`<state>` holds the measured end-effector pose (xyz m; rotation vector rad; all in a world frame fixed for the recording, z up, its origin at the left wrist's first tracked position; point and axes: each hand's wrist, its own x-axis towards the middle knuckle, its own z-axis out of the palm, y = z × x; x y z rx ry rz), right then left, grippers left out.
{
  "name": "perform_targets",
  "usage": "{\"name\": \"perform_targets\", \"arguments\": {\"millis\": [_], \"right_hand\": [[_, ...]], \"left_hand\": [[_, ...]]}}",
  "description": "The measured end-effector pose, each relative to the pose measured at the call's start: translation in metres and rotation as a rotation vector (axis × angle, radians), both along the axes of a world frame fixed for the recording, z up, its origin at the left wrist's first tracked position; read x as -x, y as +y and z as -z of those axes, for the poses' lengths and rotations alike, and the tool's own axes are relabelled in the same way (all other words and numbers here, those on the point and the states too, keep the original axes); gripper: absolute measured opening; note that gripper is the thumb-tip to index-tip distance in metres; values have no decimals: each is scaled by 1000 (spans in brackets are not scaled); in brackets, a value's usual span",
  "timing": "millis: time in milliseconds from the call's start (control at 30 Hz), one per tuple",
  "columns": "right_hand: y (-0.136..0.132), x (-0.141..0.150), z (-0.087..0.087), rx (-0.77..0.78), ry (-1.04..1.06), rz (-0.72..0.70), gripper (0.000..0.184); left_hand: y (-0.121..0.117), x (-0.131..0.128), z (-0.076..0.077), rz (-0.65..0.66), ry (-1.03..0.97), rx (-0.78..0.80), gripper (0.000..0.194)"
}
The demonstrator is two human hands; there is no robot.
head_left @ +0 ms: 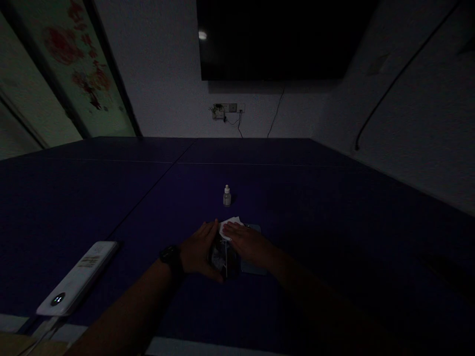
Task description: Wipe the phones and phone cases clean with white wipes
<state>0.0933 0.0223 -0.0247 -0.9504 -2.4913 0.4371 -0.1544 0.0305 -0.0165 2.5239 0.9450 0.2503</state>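
Dark glossy packet (223, 258) lies cupped by my left hand (198, 248), fingers curved against it, though I cannot tell how firm the hold is. My right hand (248, 244) rests open on a white paper sheet (232, 228) over a pale blue pad (254, 267). Capped dropper bottle (227, 196) stands untouched on the bench (297, 207).

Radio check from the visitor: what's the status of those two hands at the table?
Left hand against dark glossy packet. Right hand flat on white paper. Small dropper bottle standing beyond, apart from both hands.
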Motion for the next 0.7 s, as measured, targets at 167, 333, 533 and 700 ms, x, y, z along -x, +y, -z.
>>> {"name": "perform_targets", "arguments": {"millis": [167, 333, 533, 700], "right_hand": [[-8, 4, -18, -43, -72, 16, 55], [-13, -27, -36, -85, -105, 186, 80], [-24, -50, -34, 168, -332, 292, 145], [-25, -73, -46, 327, -400, 283, 150]], "left_hand": [[5, 7, 1, -1, 0, 20, 161], [5, 7, -3, 15, -4, 4, 159], [4, 10, -1, 33, -27, -13, 155], [6, 13, -1, 31, -41, -13, 158]]}}
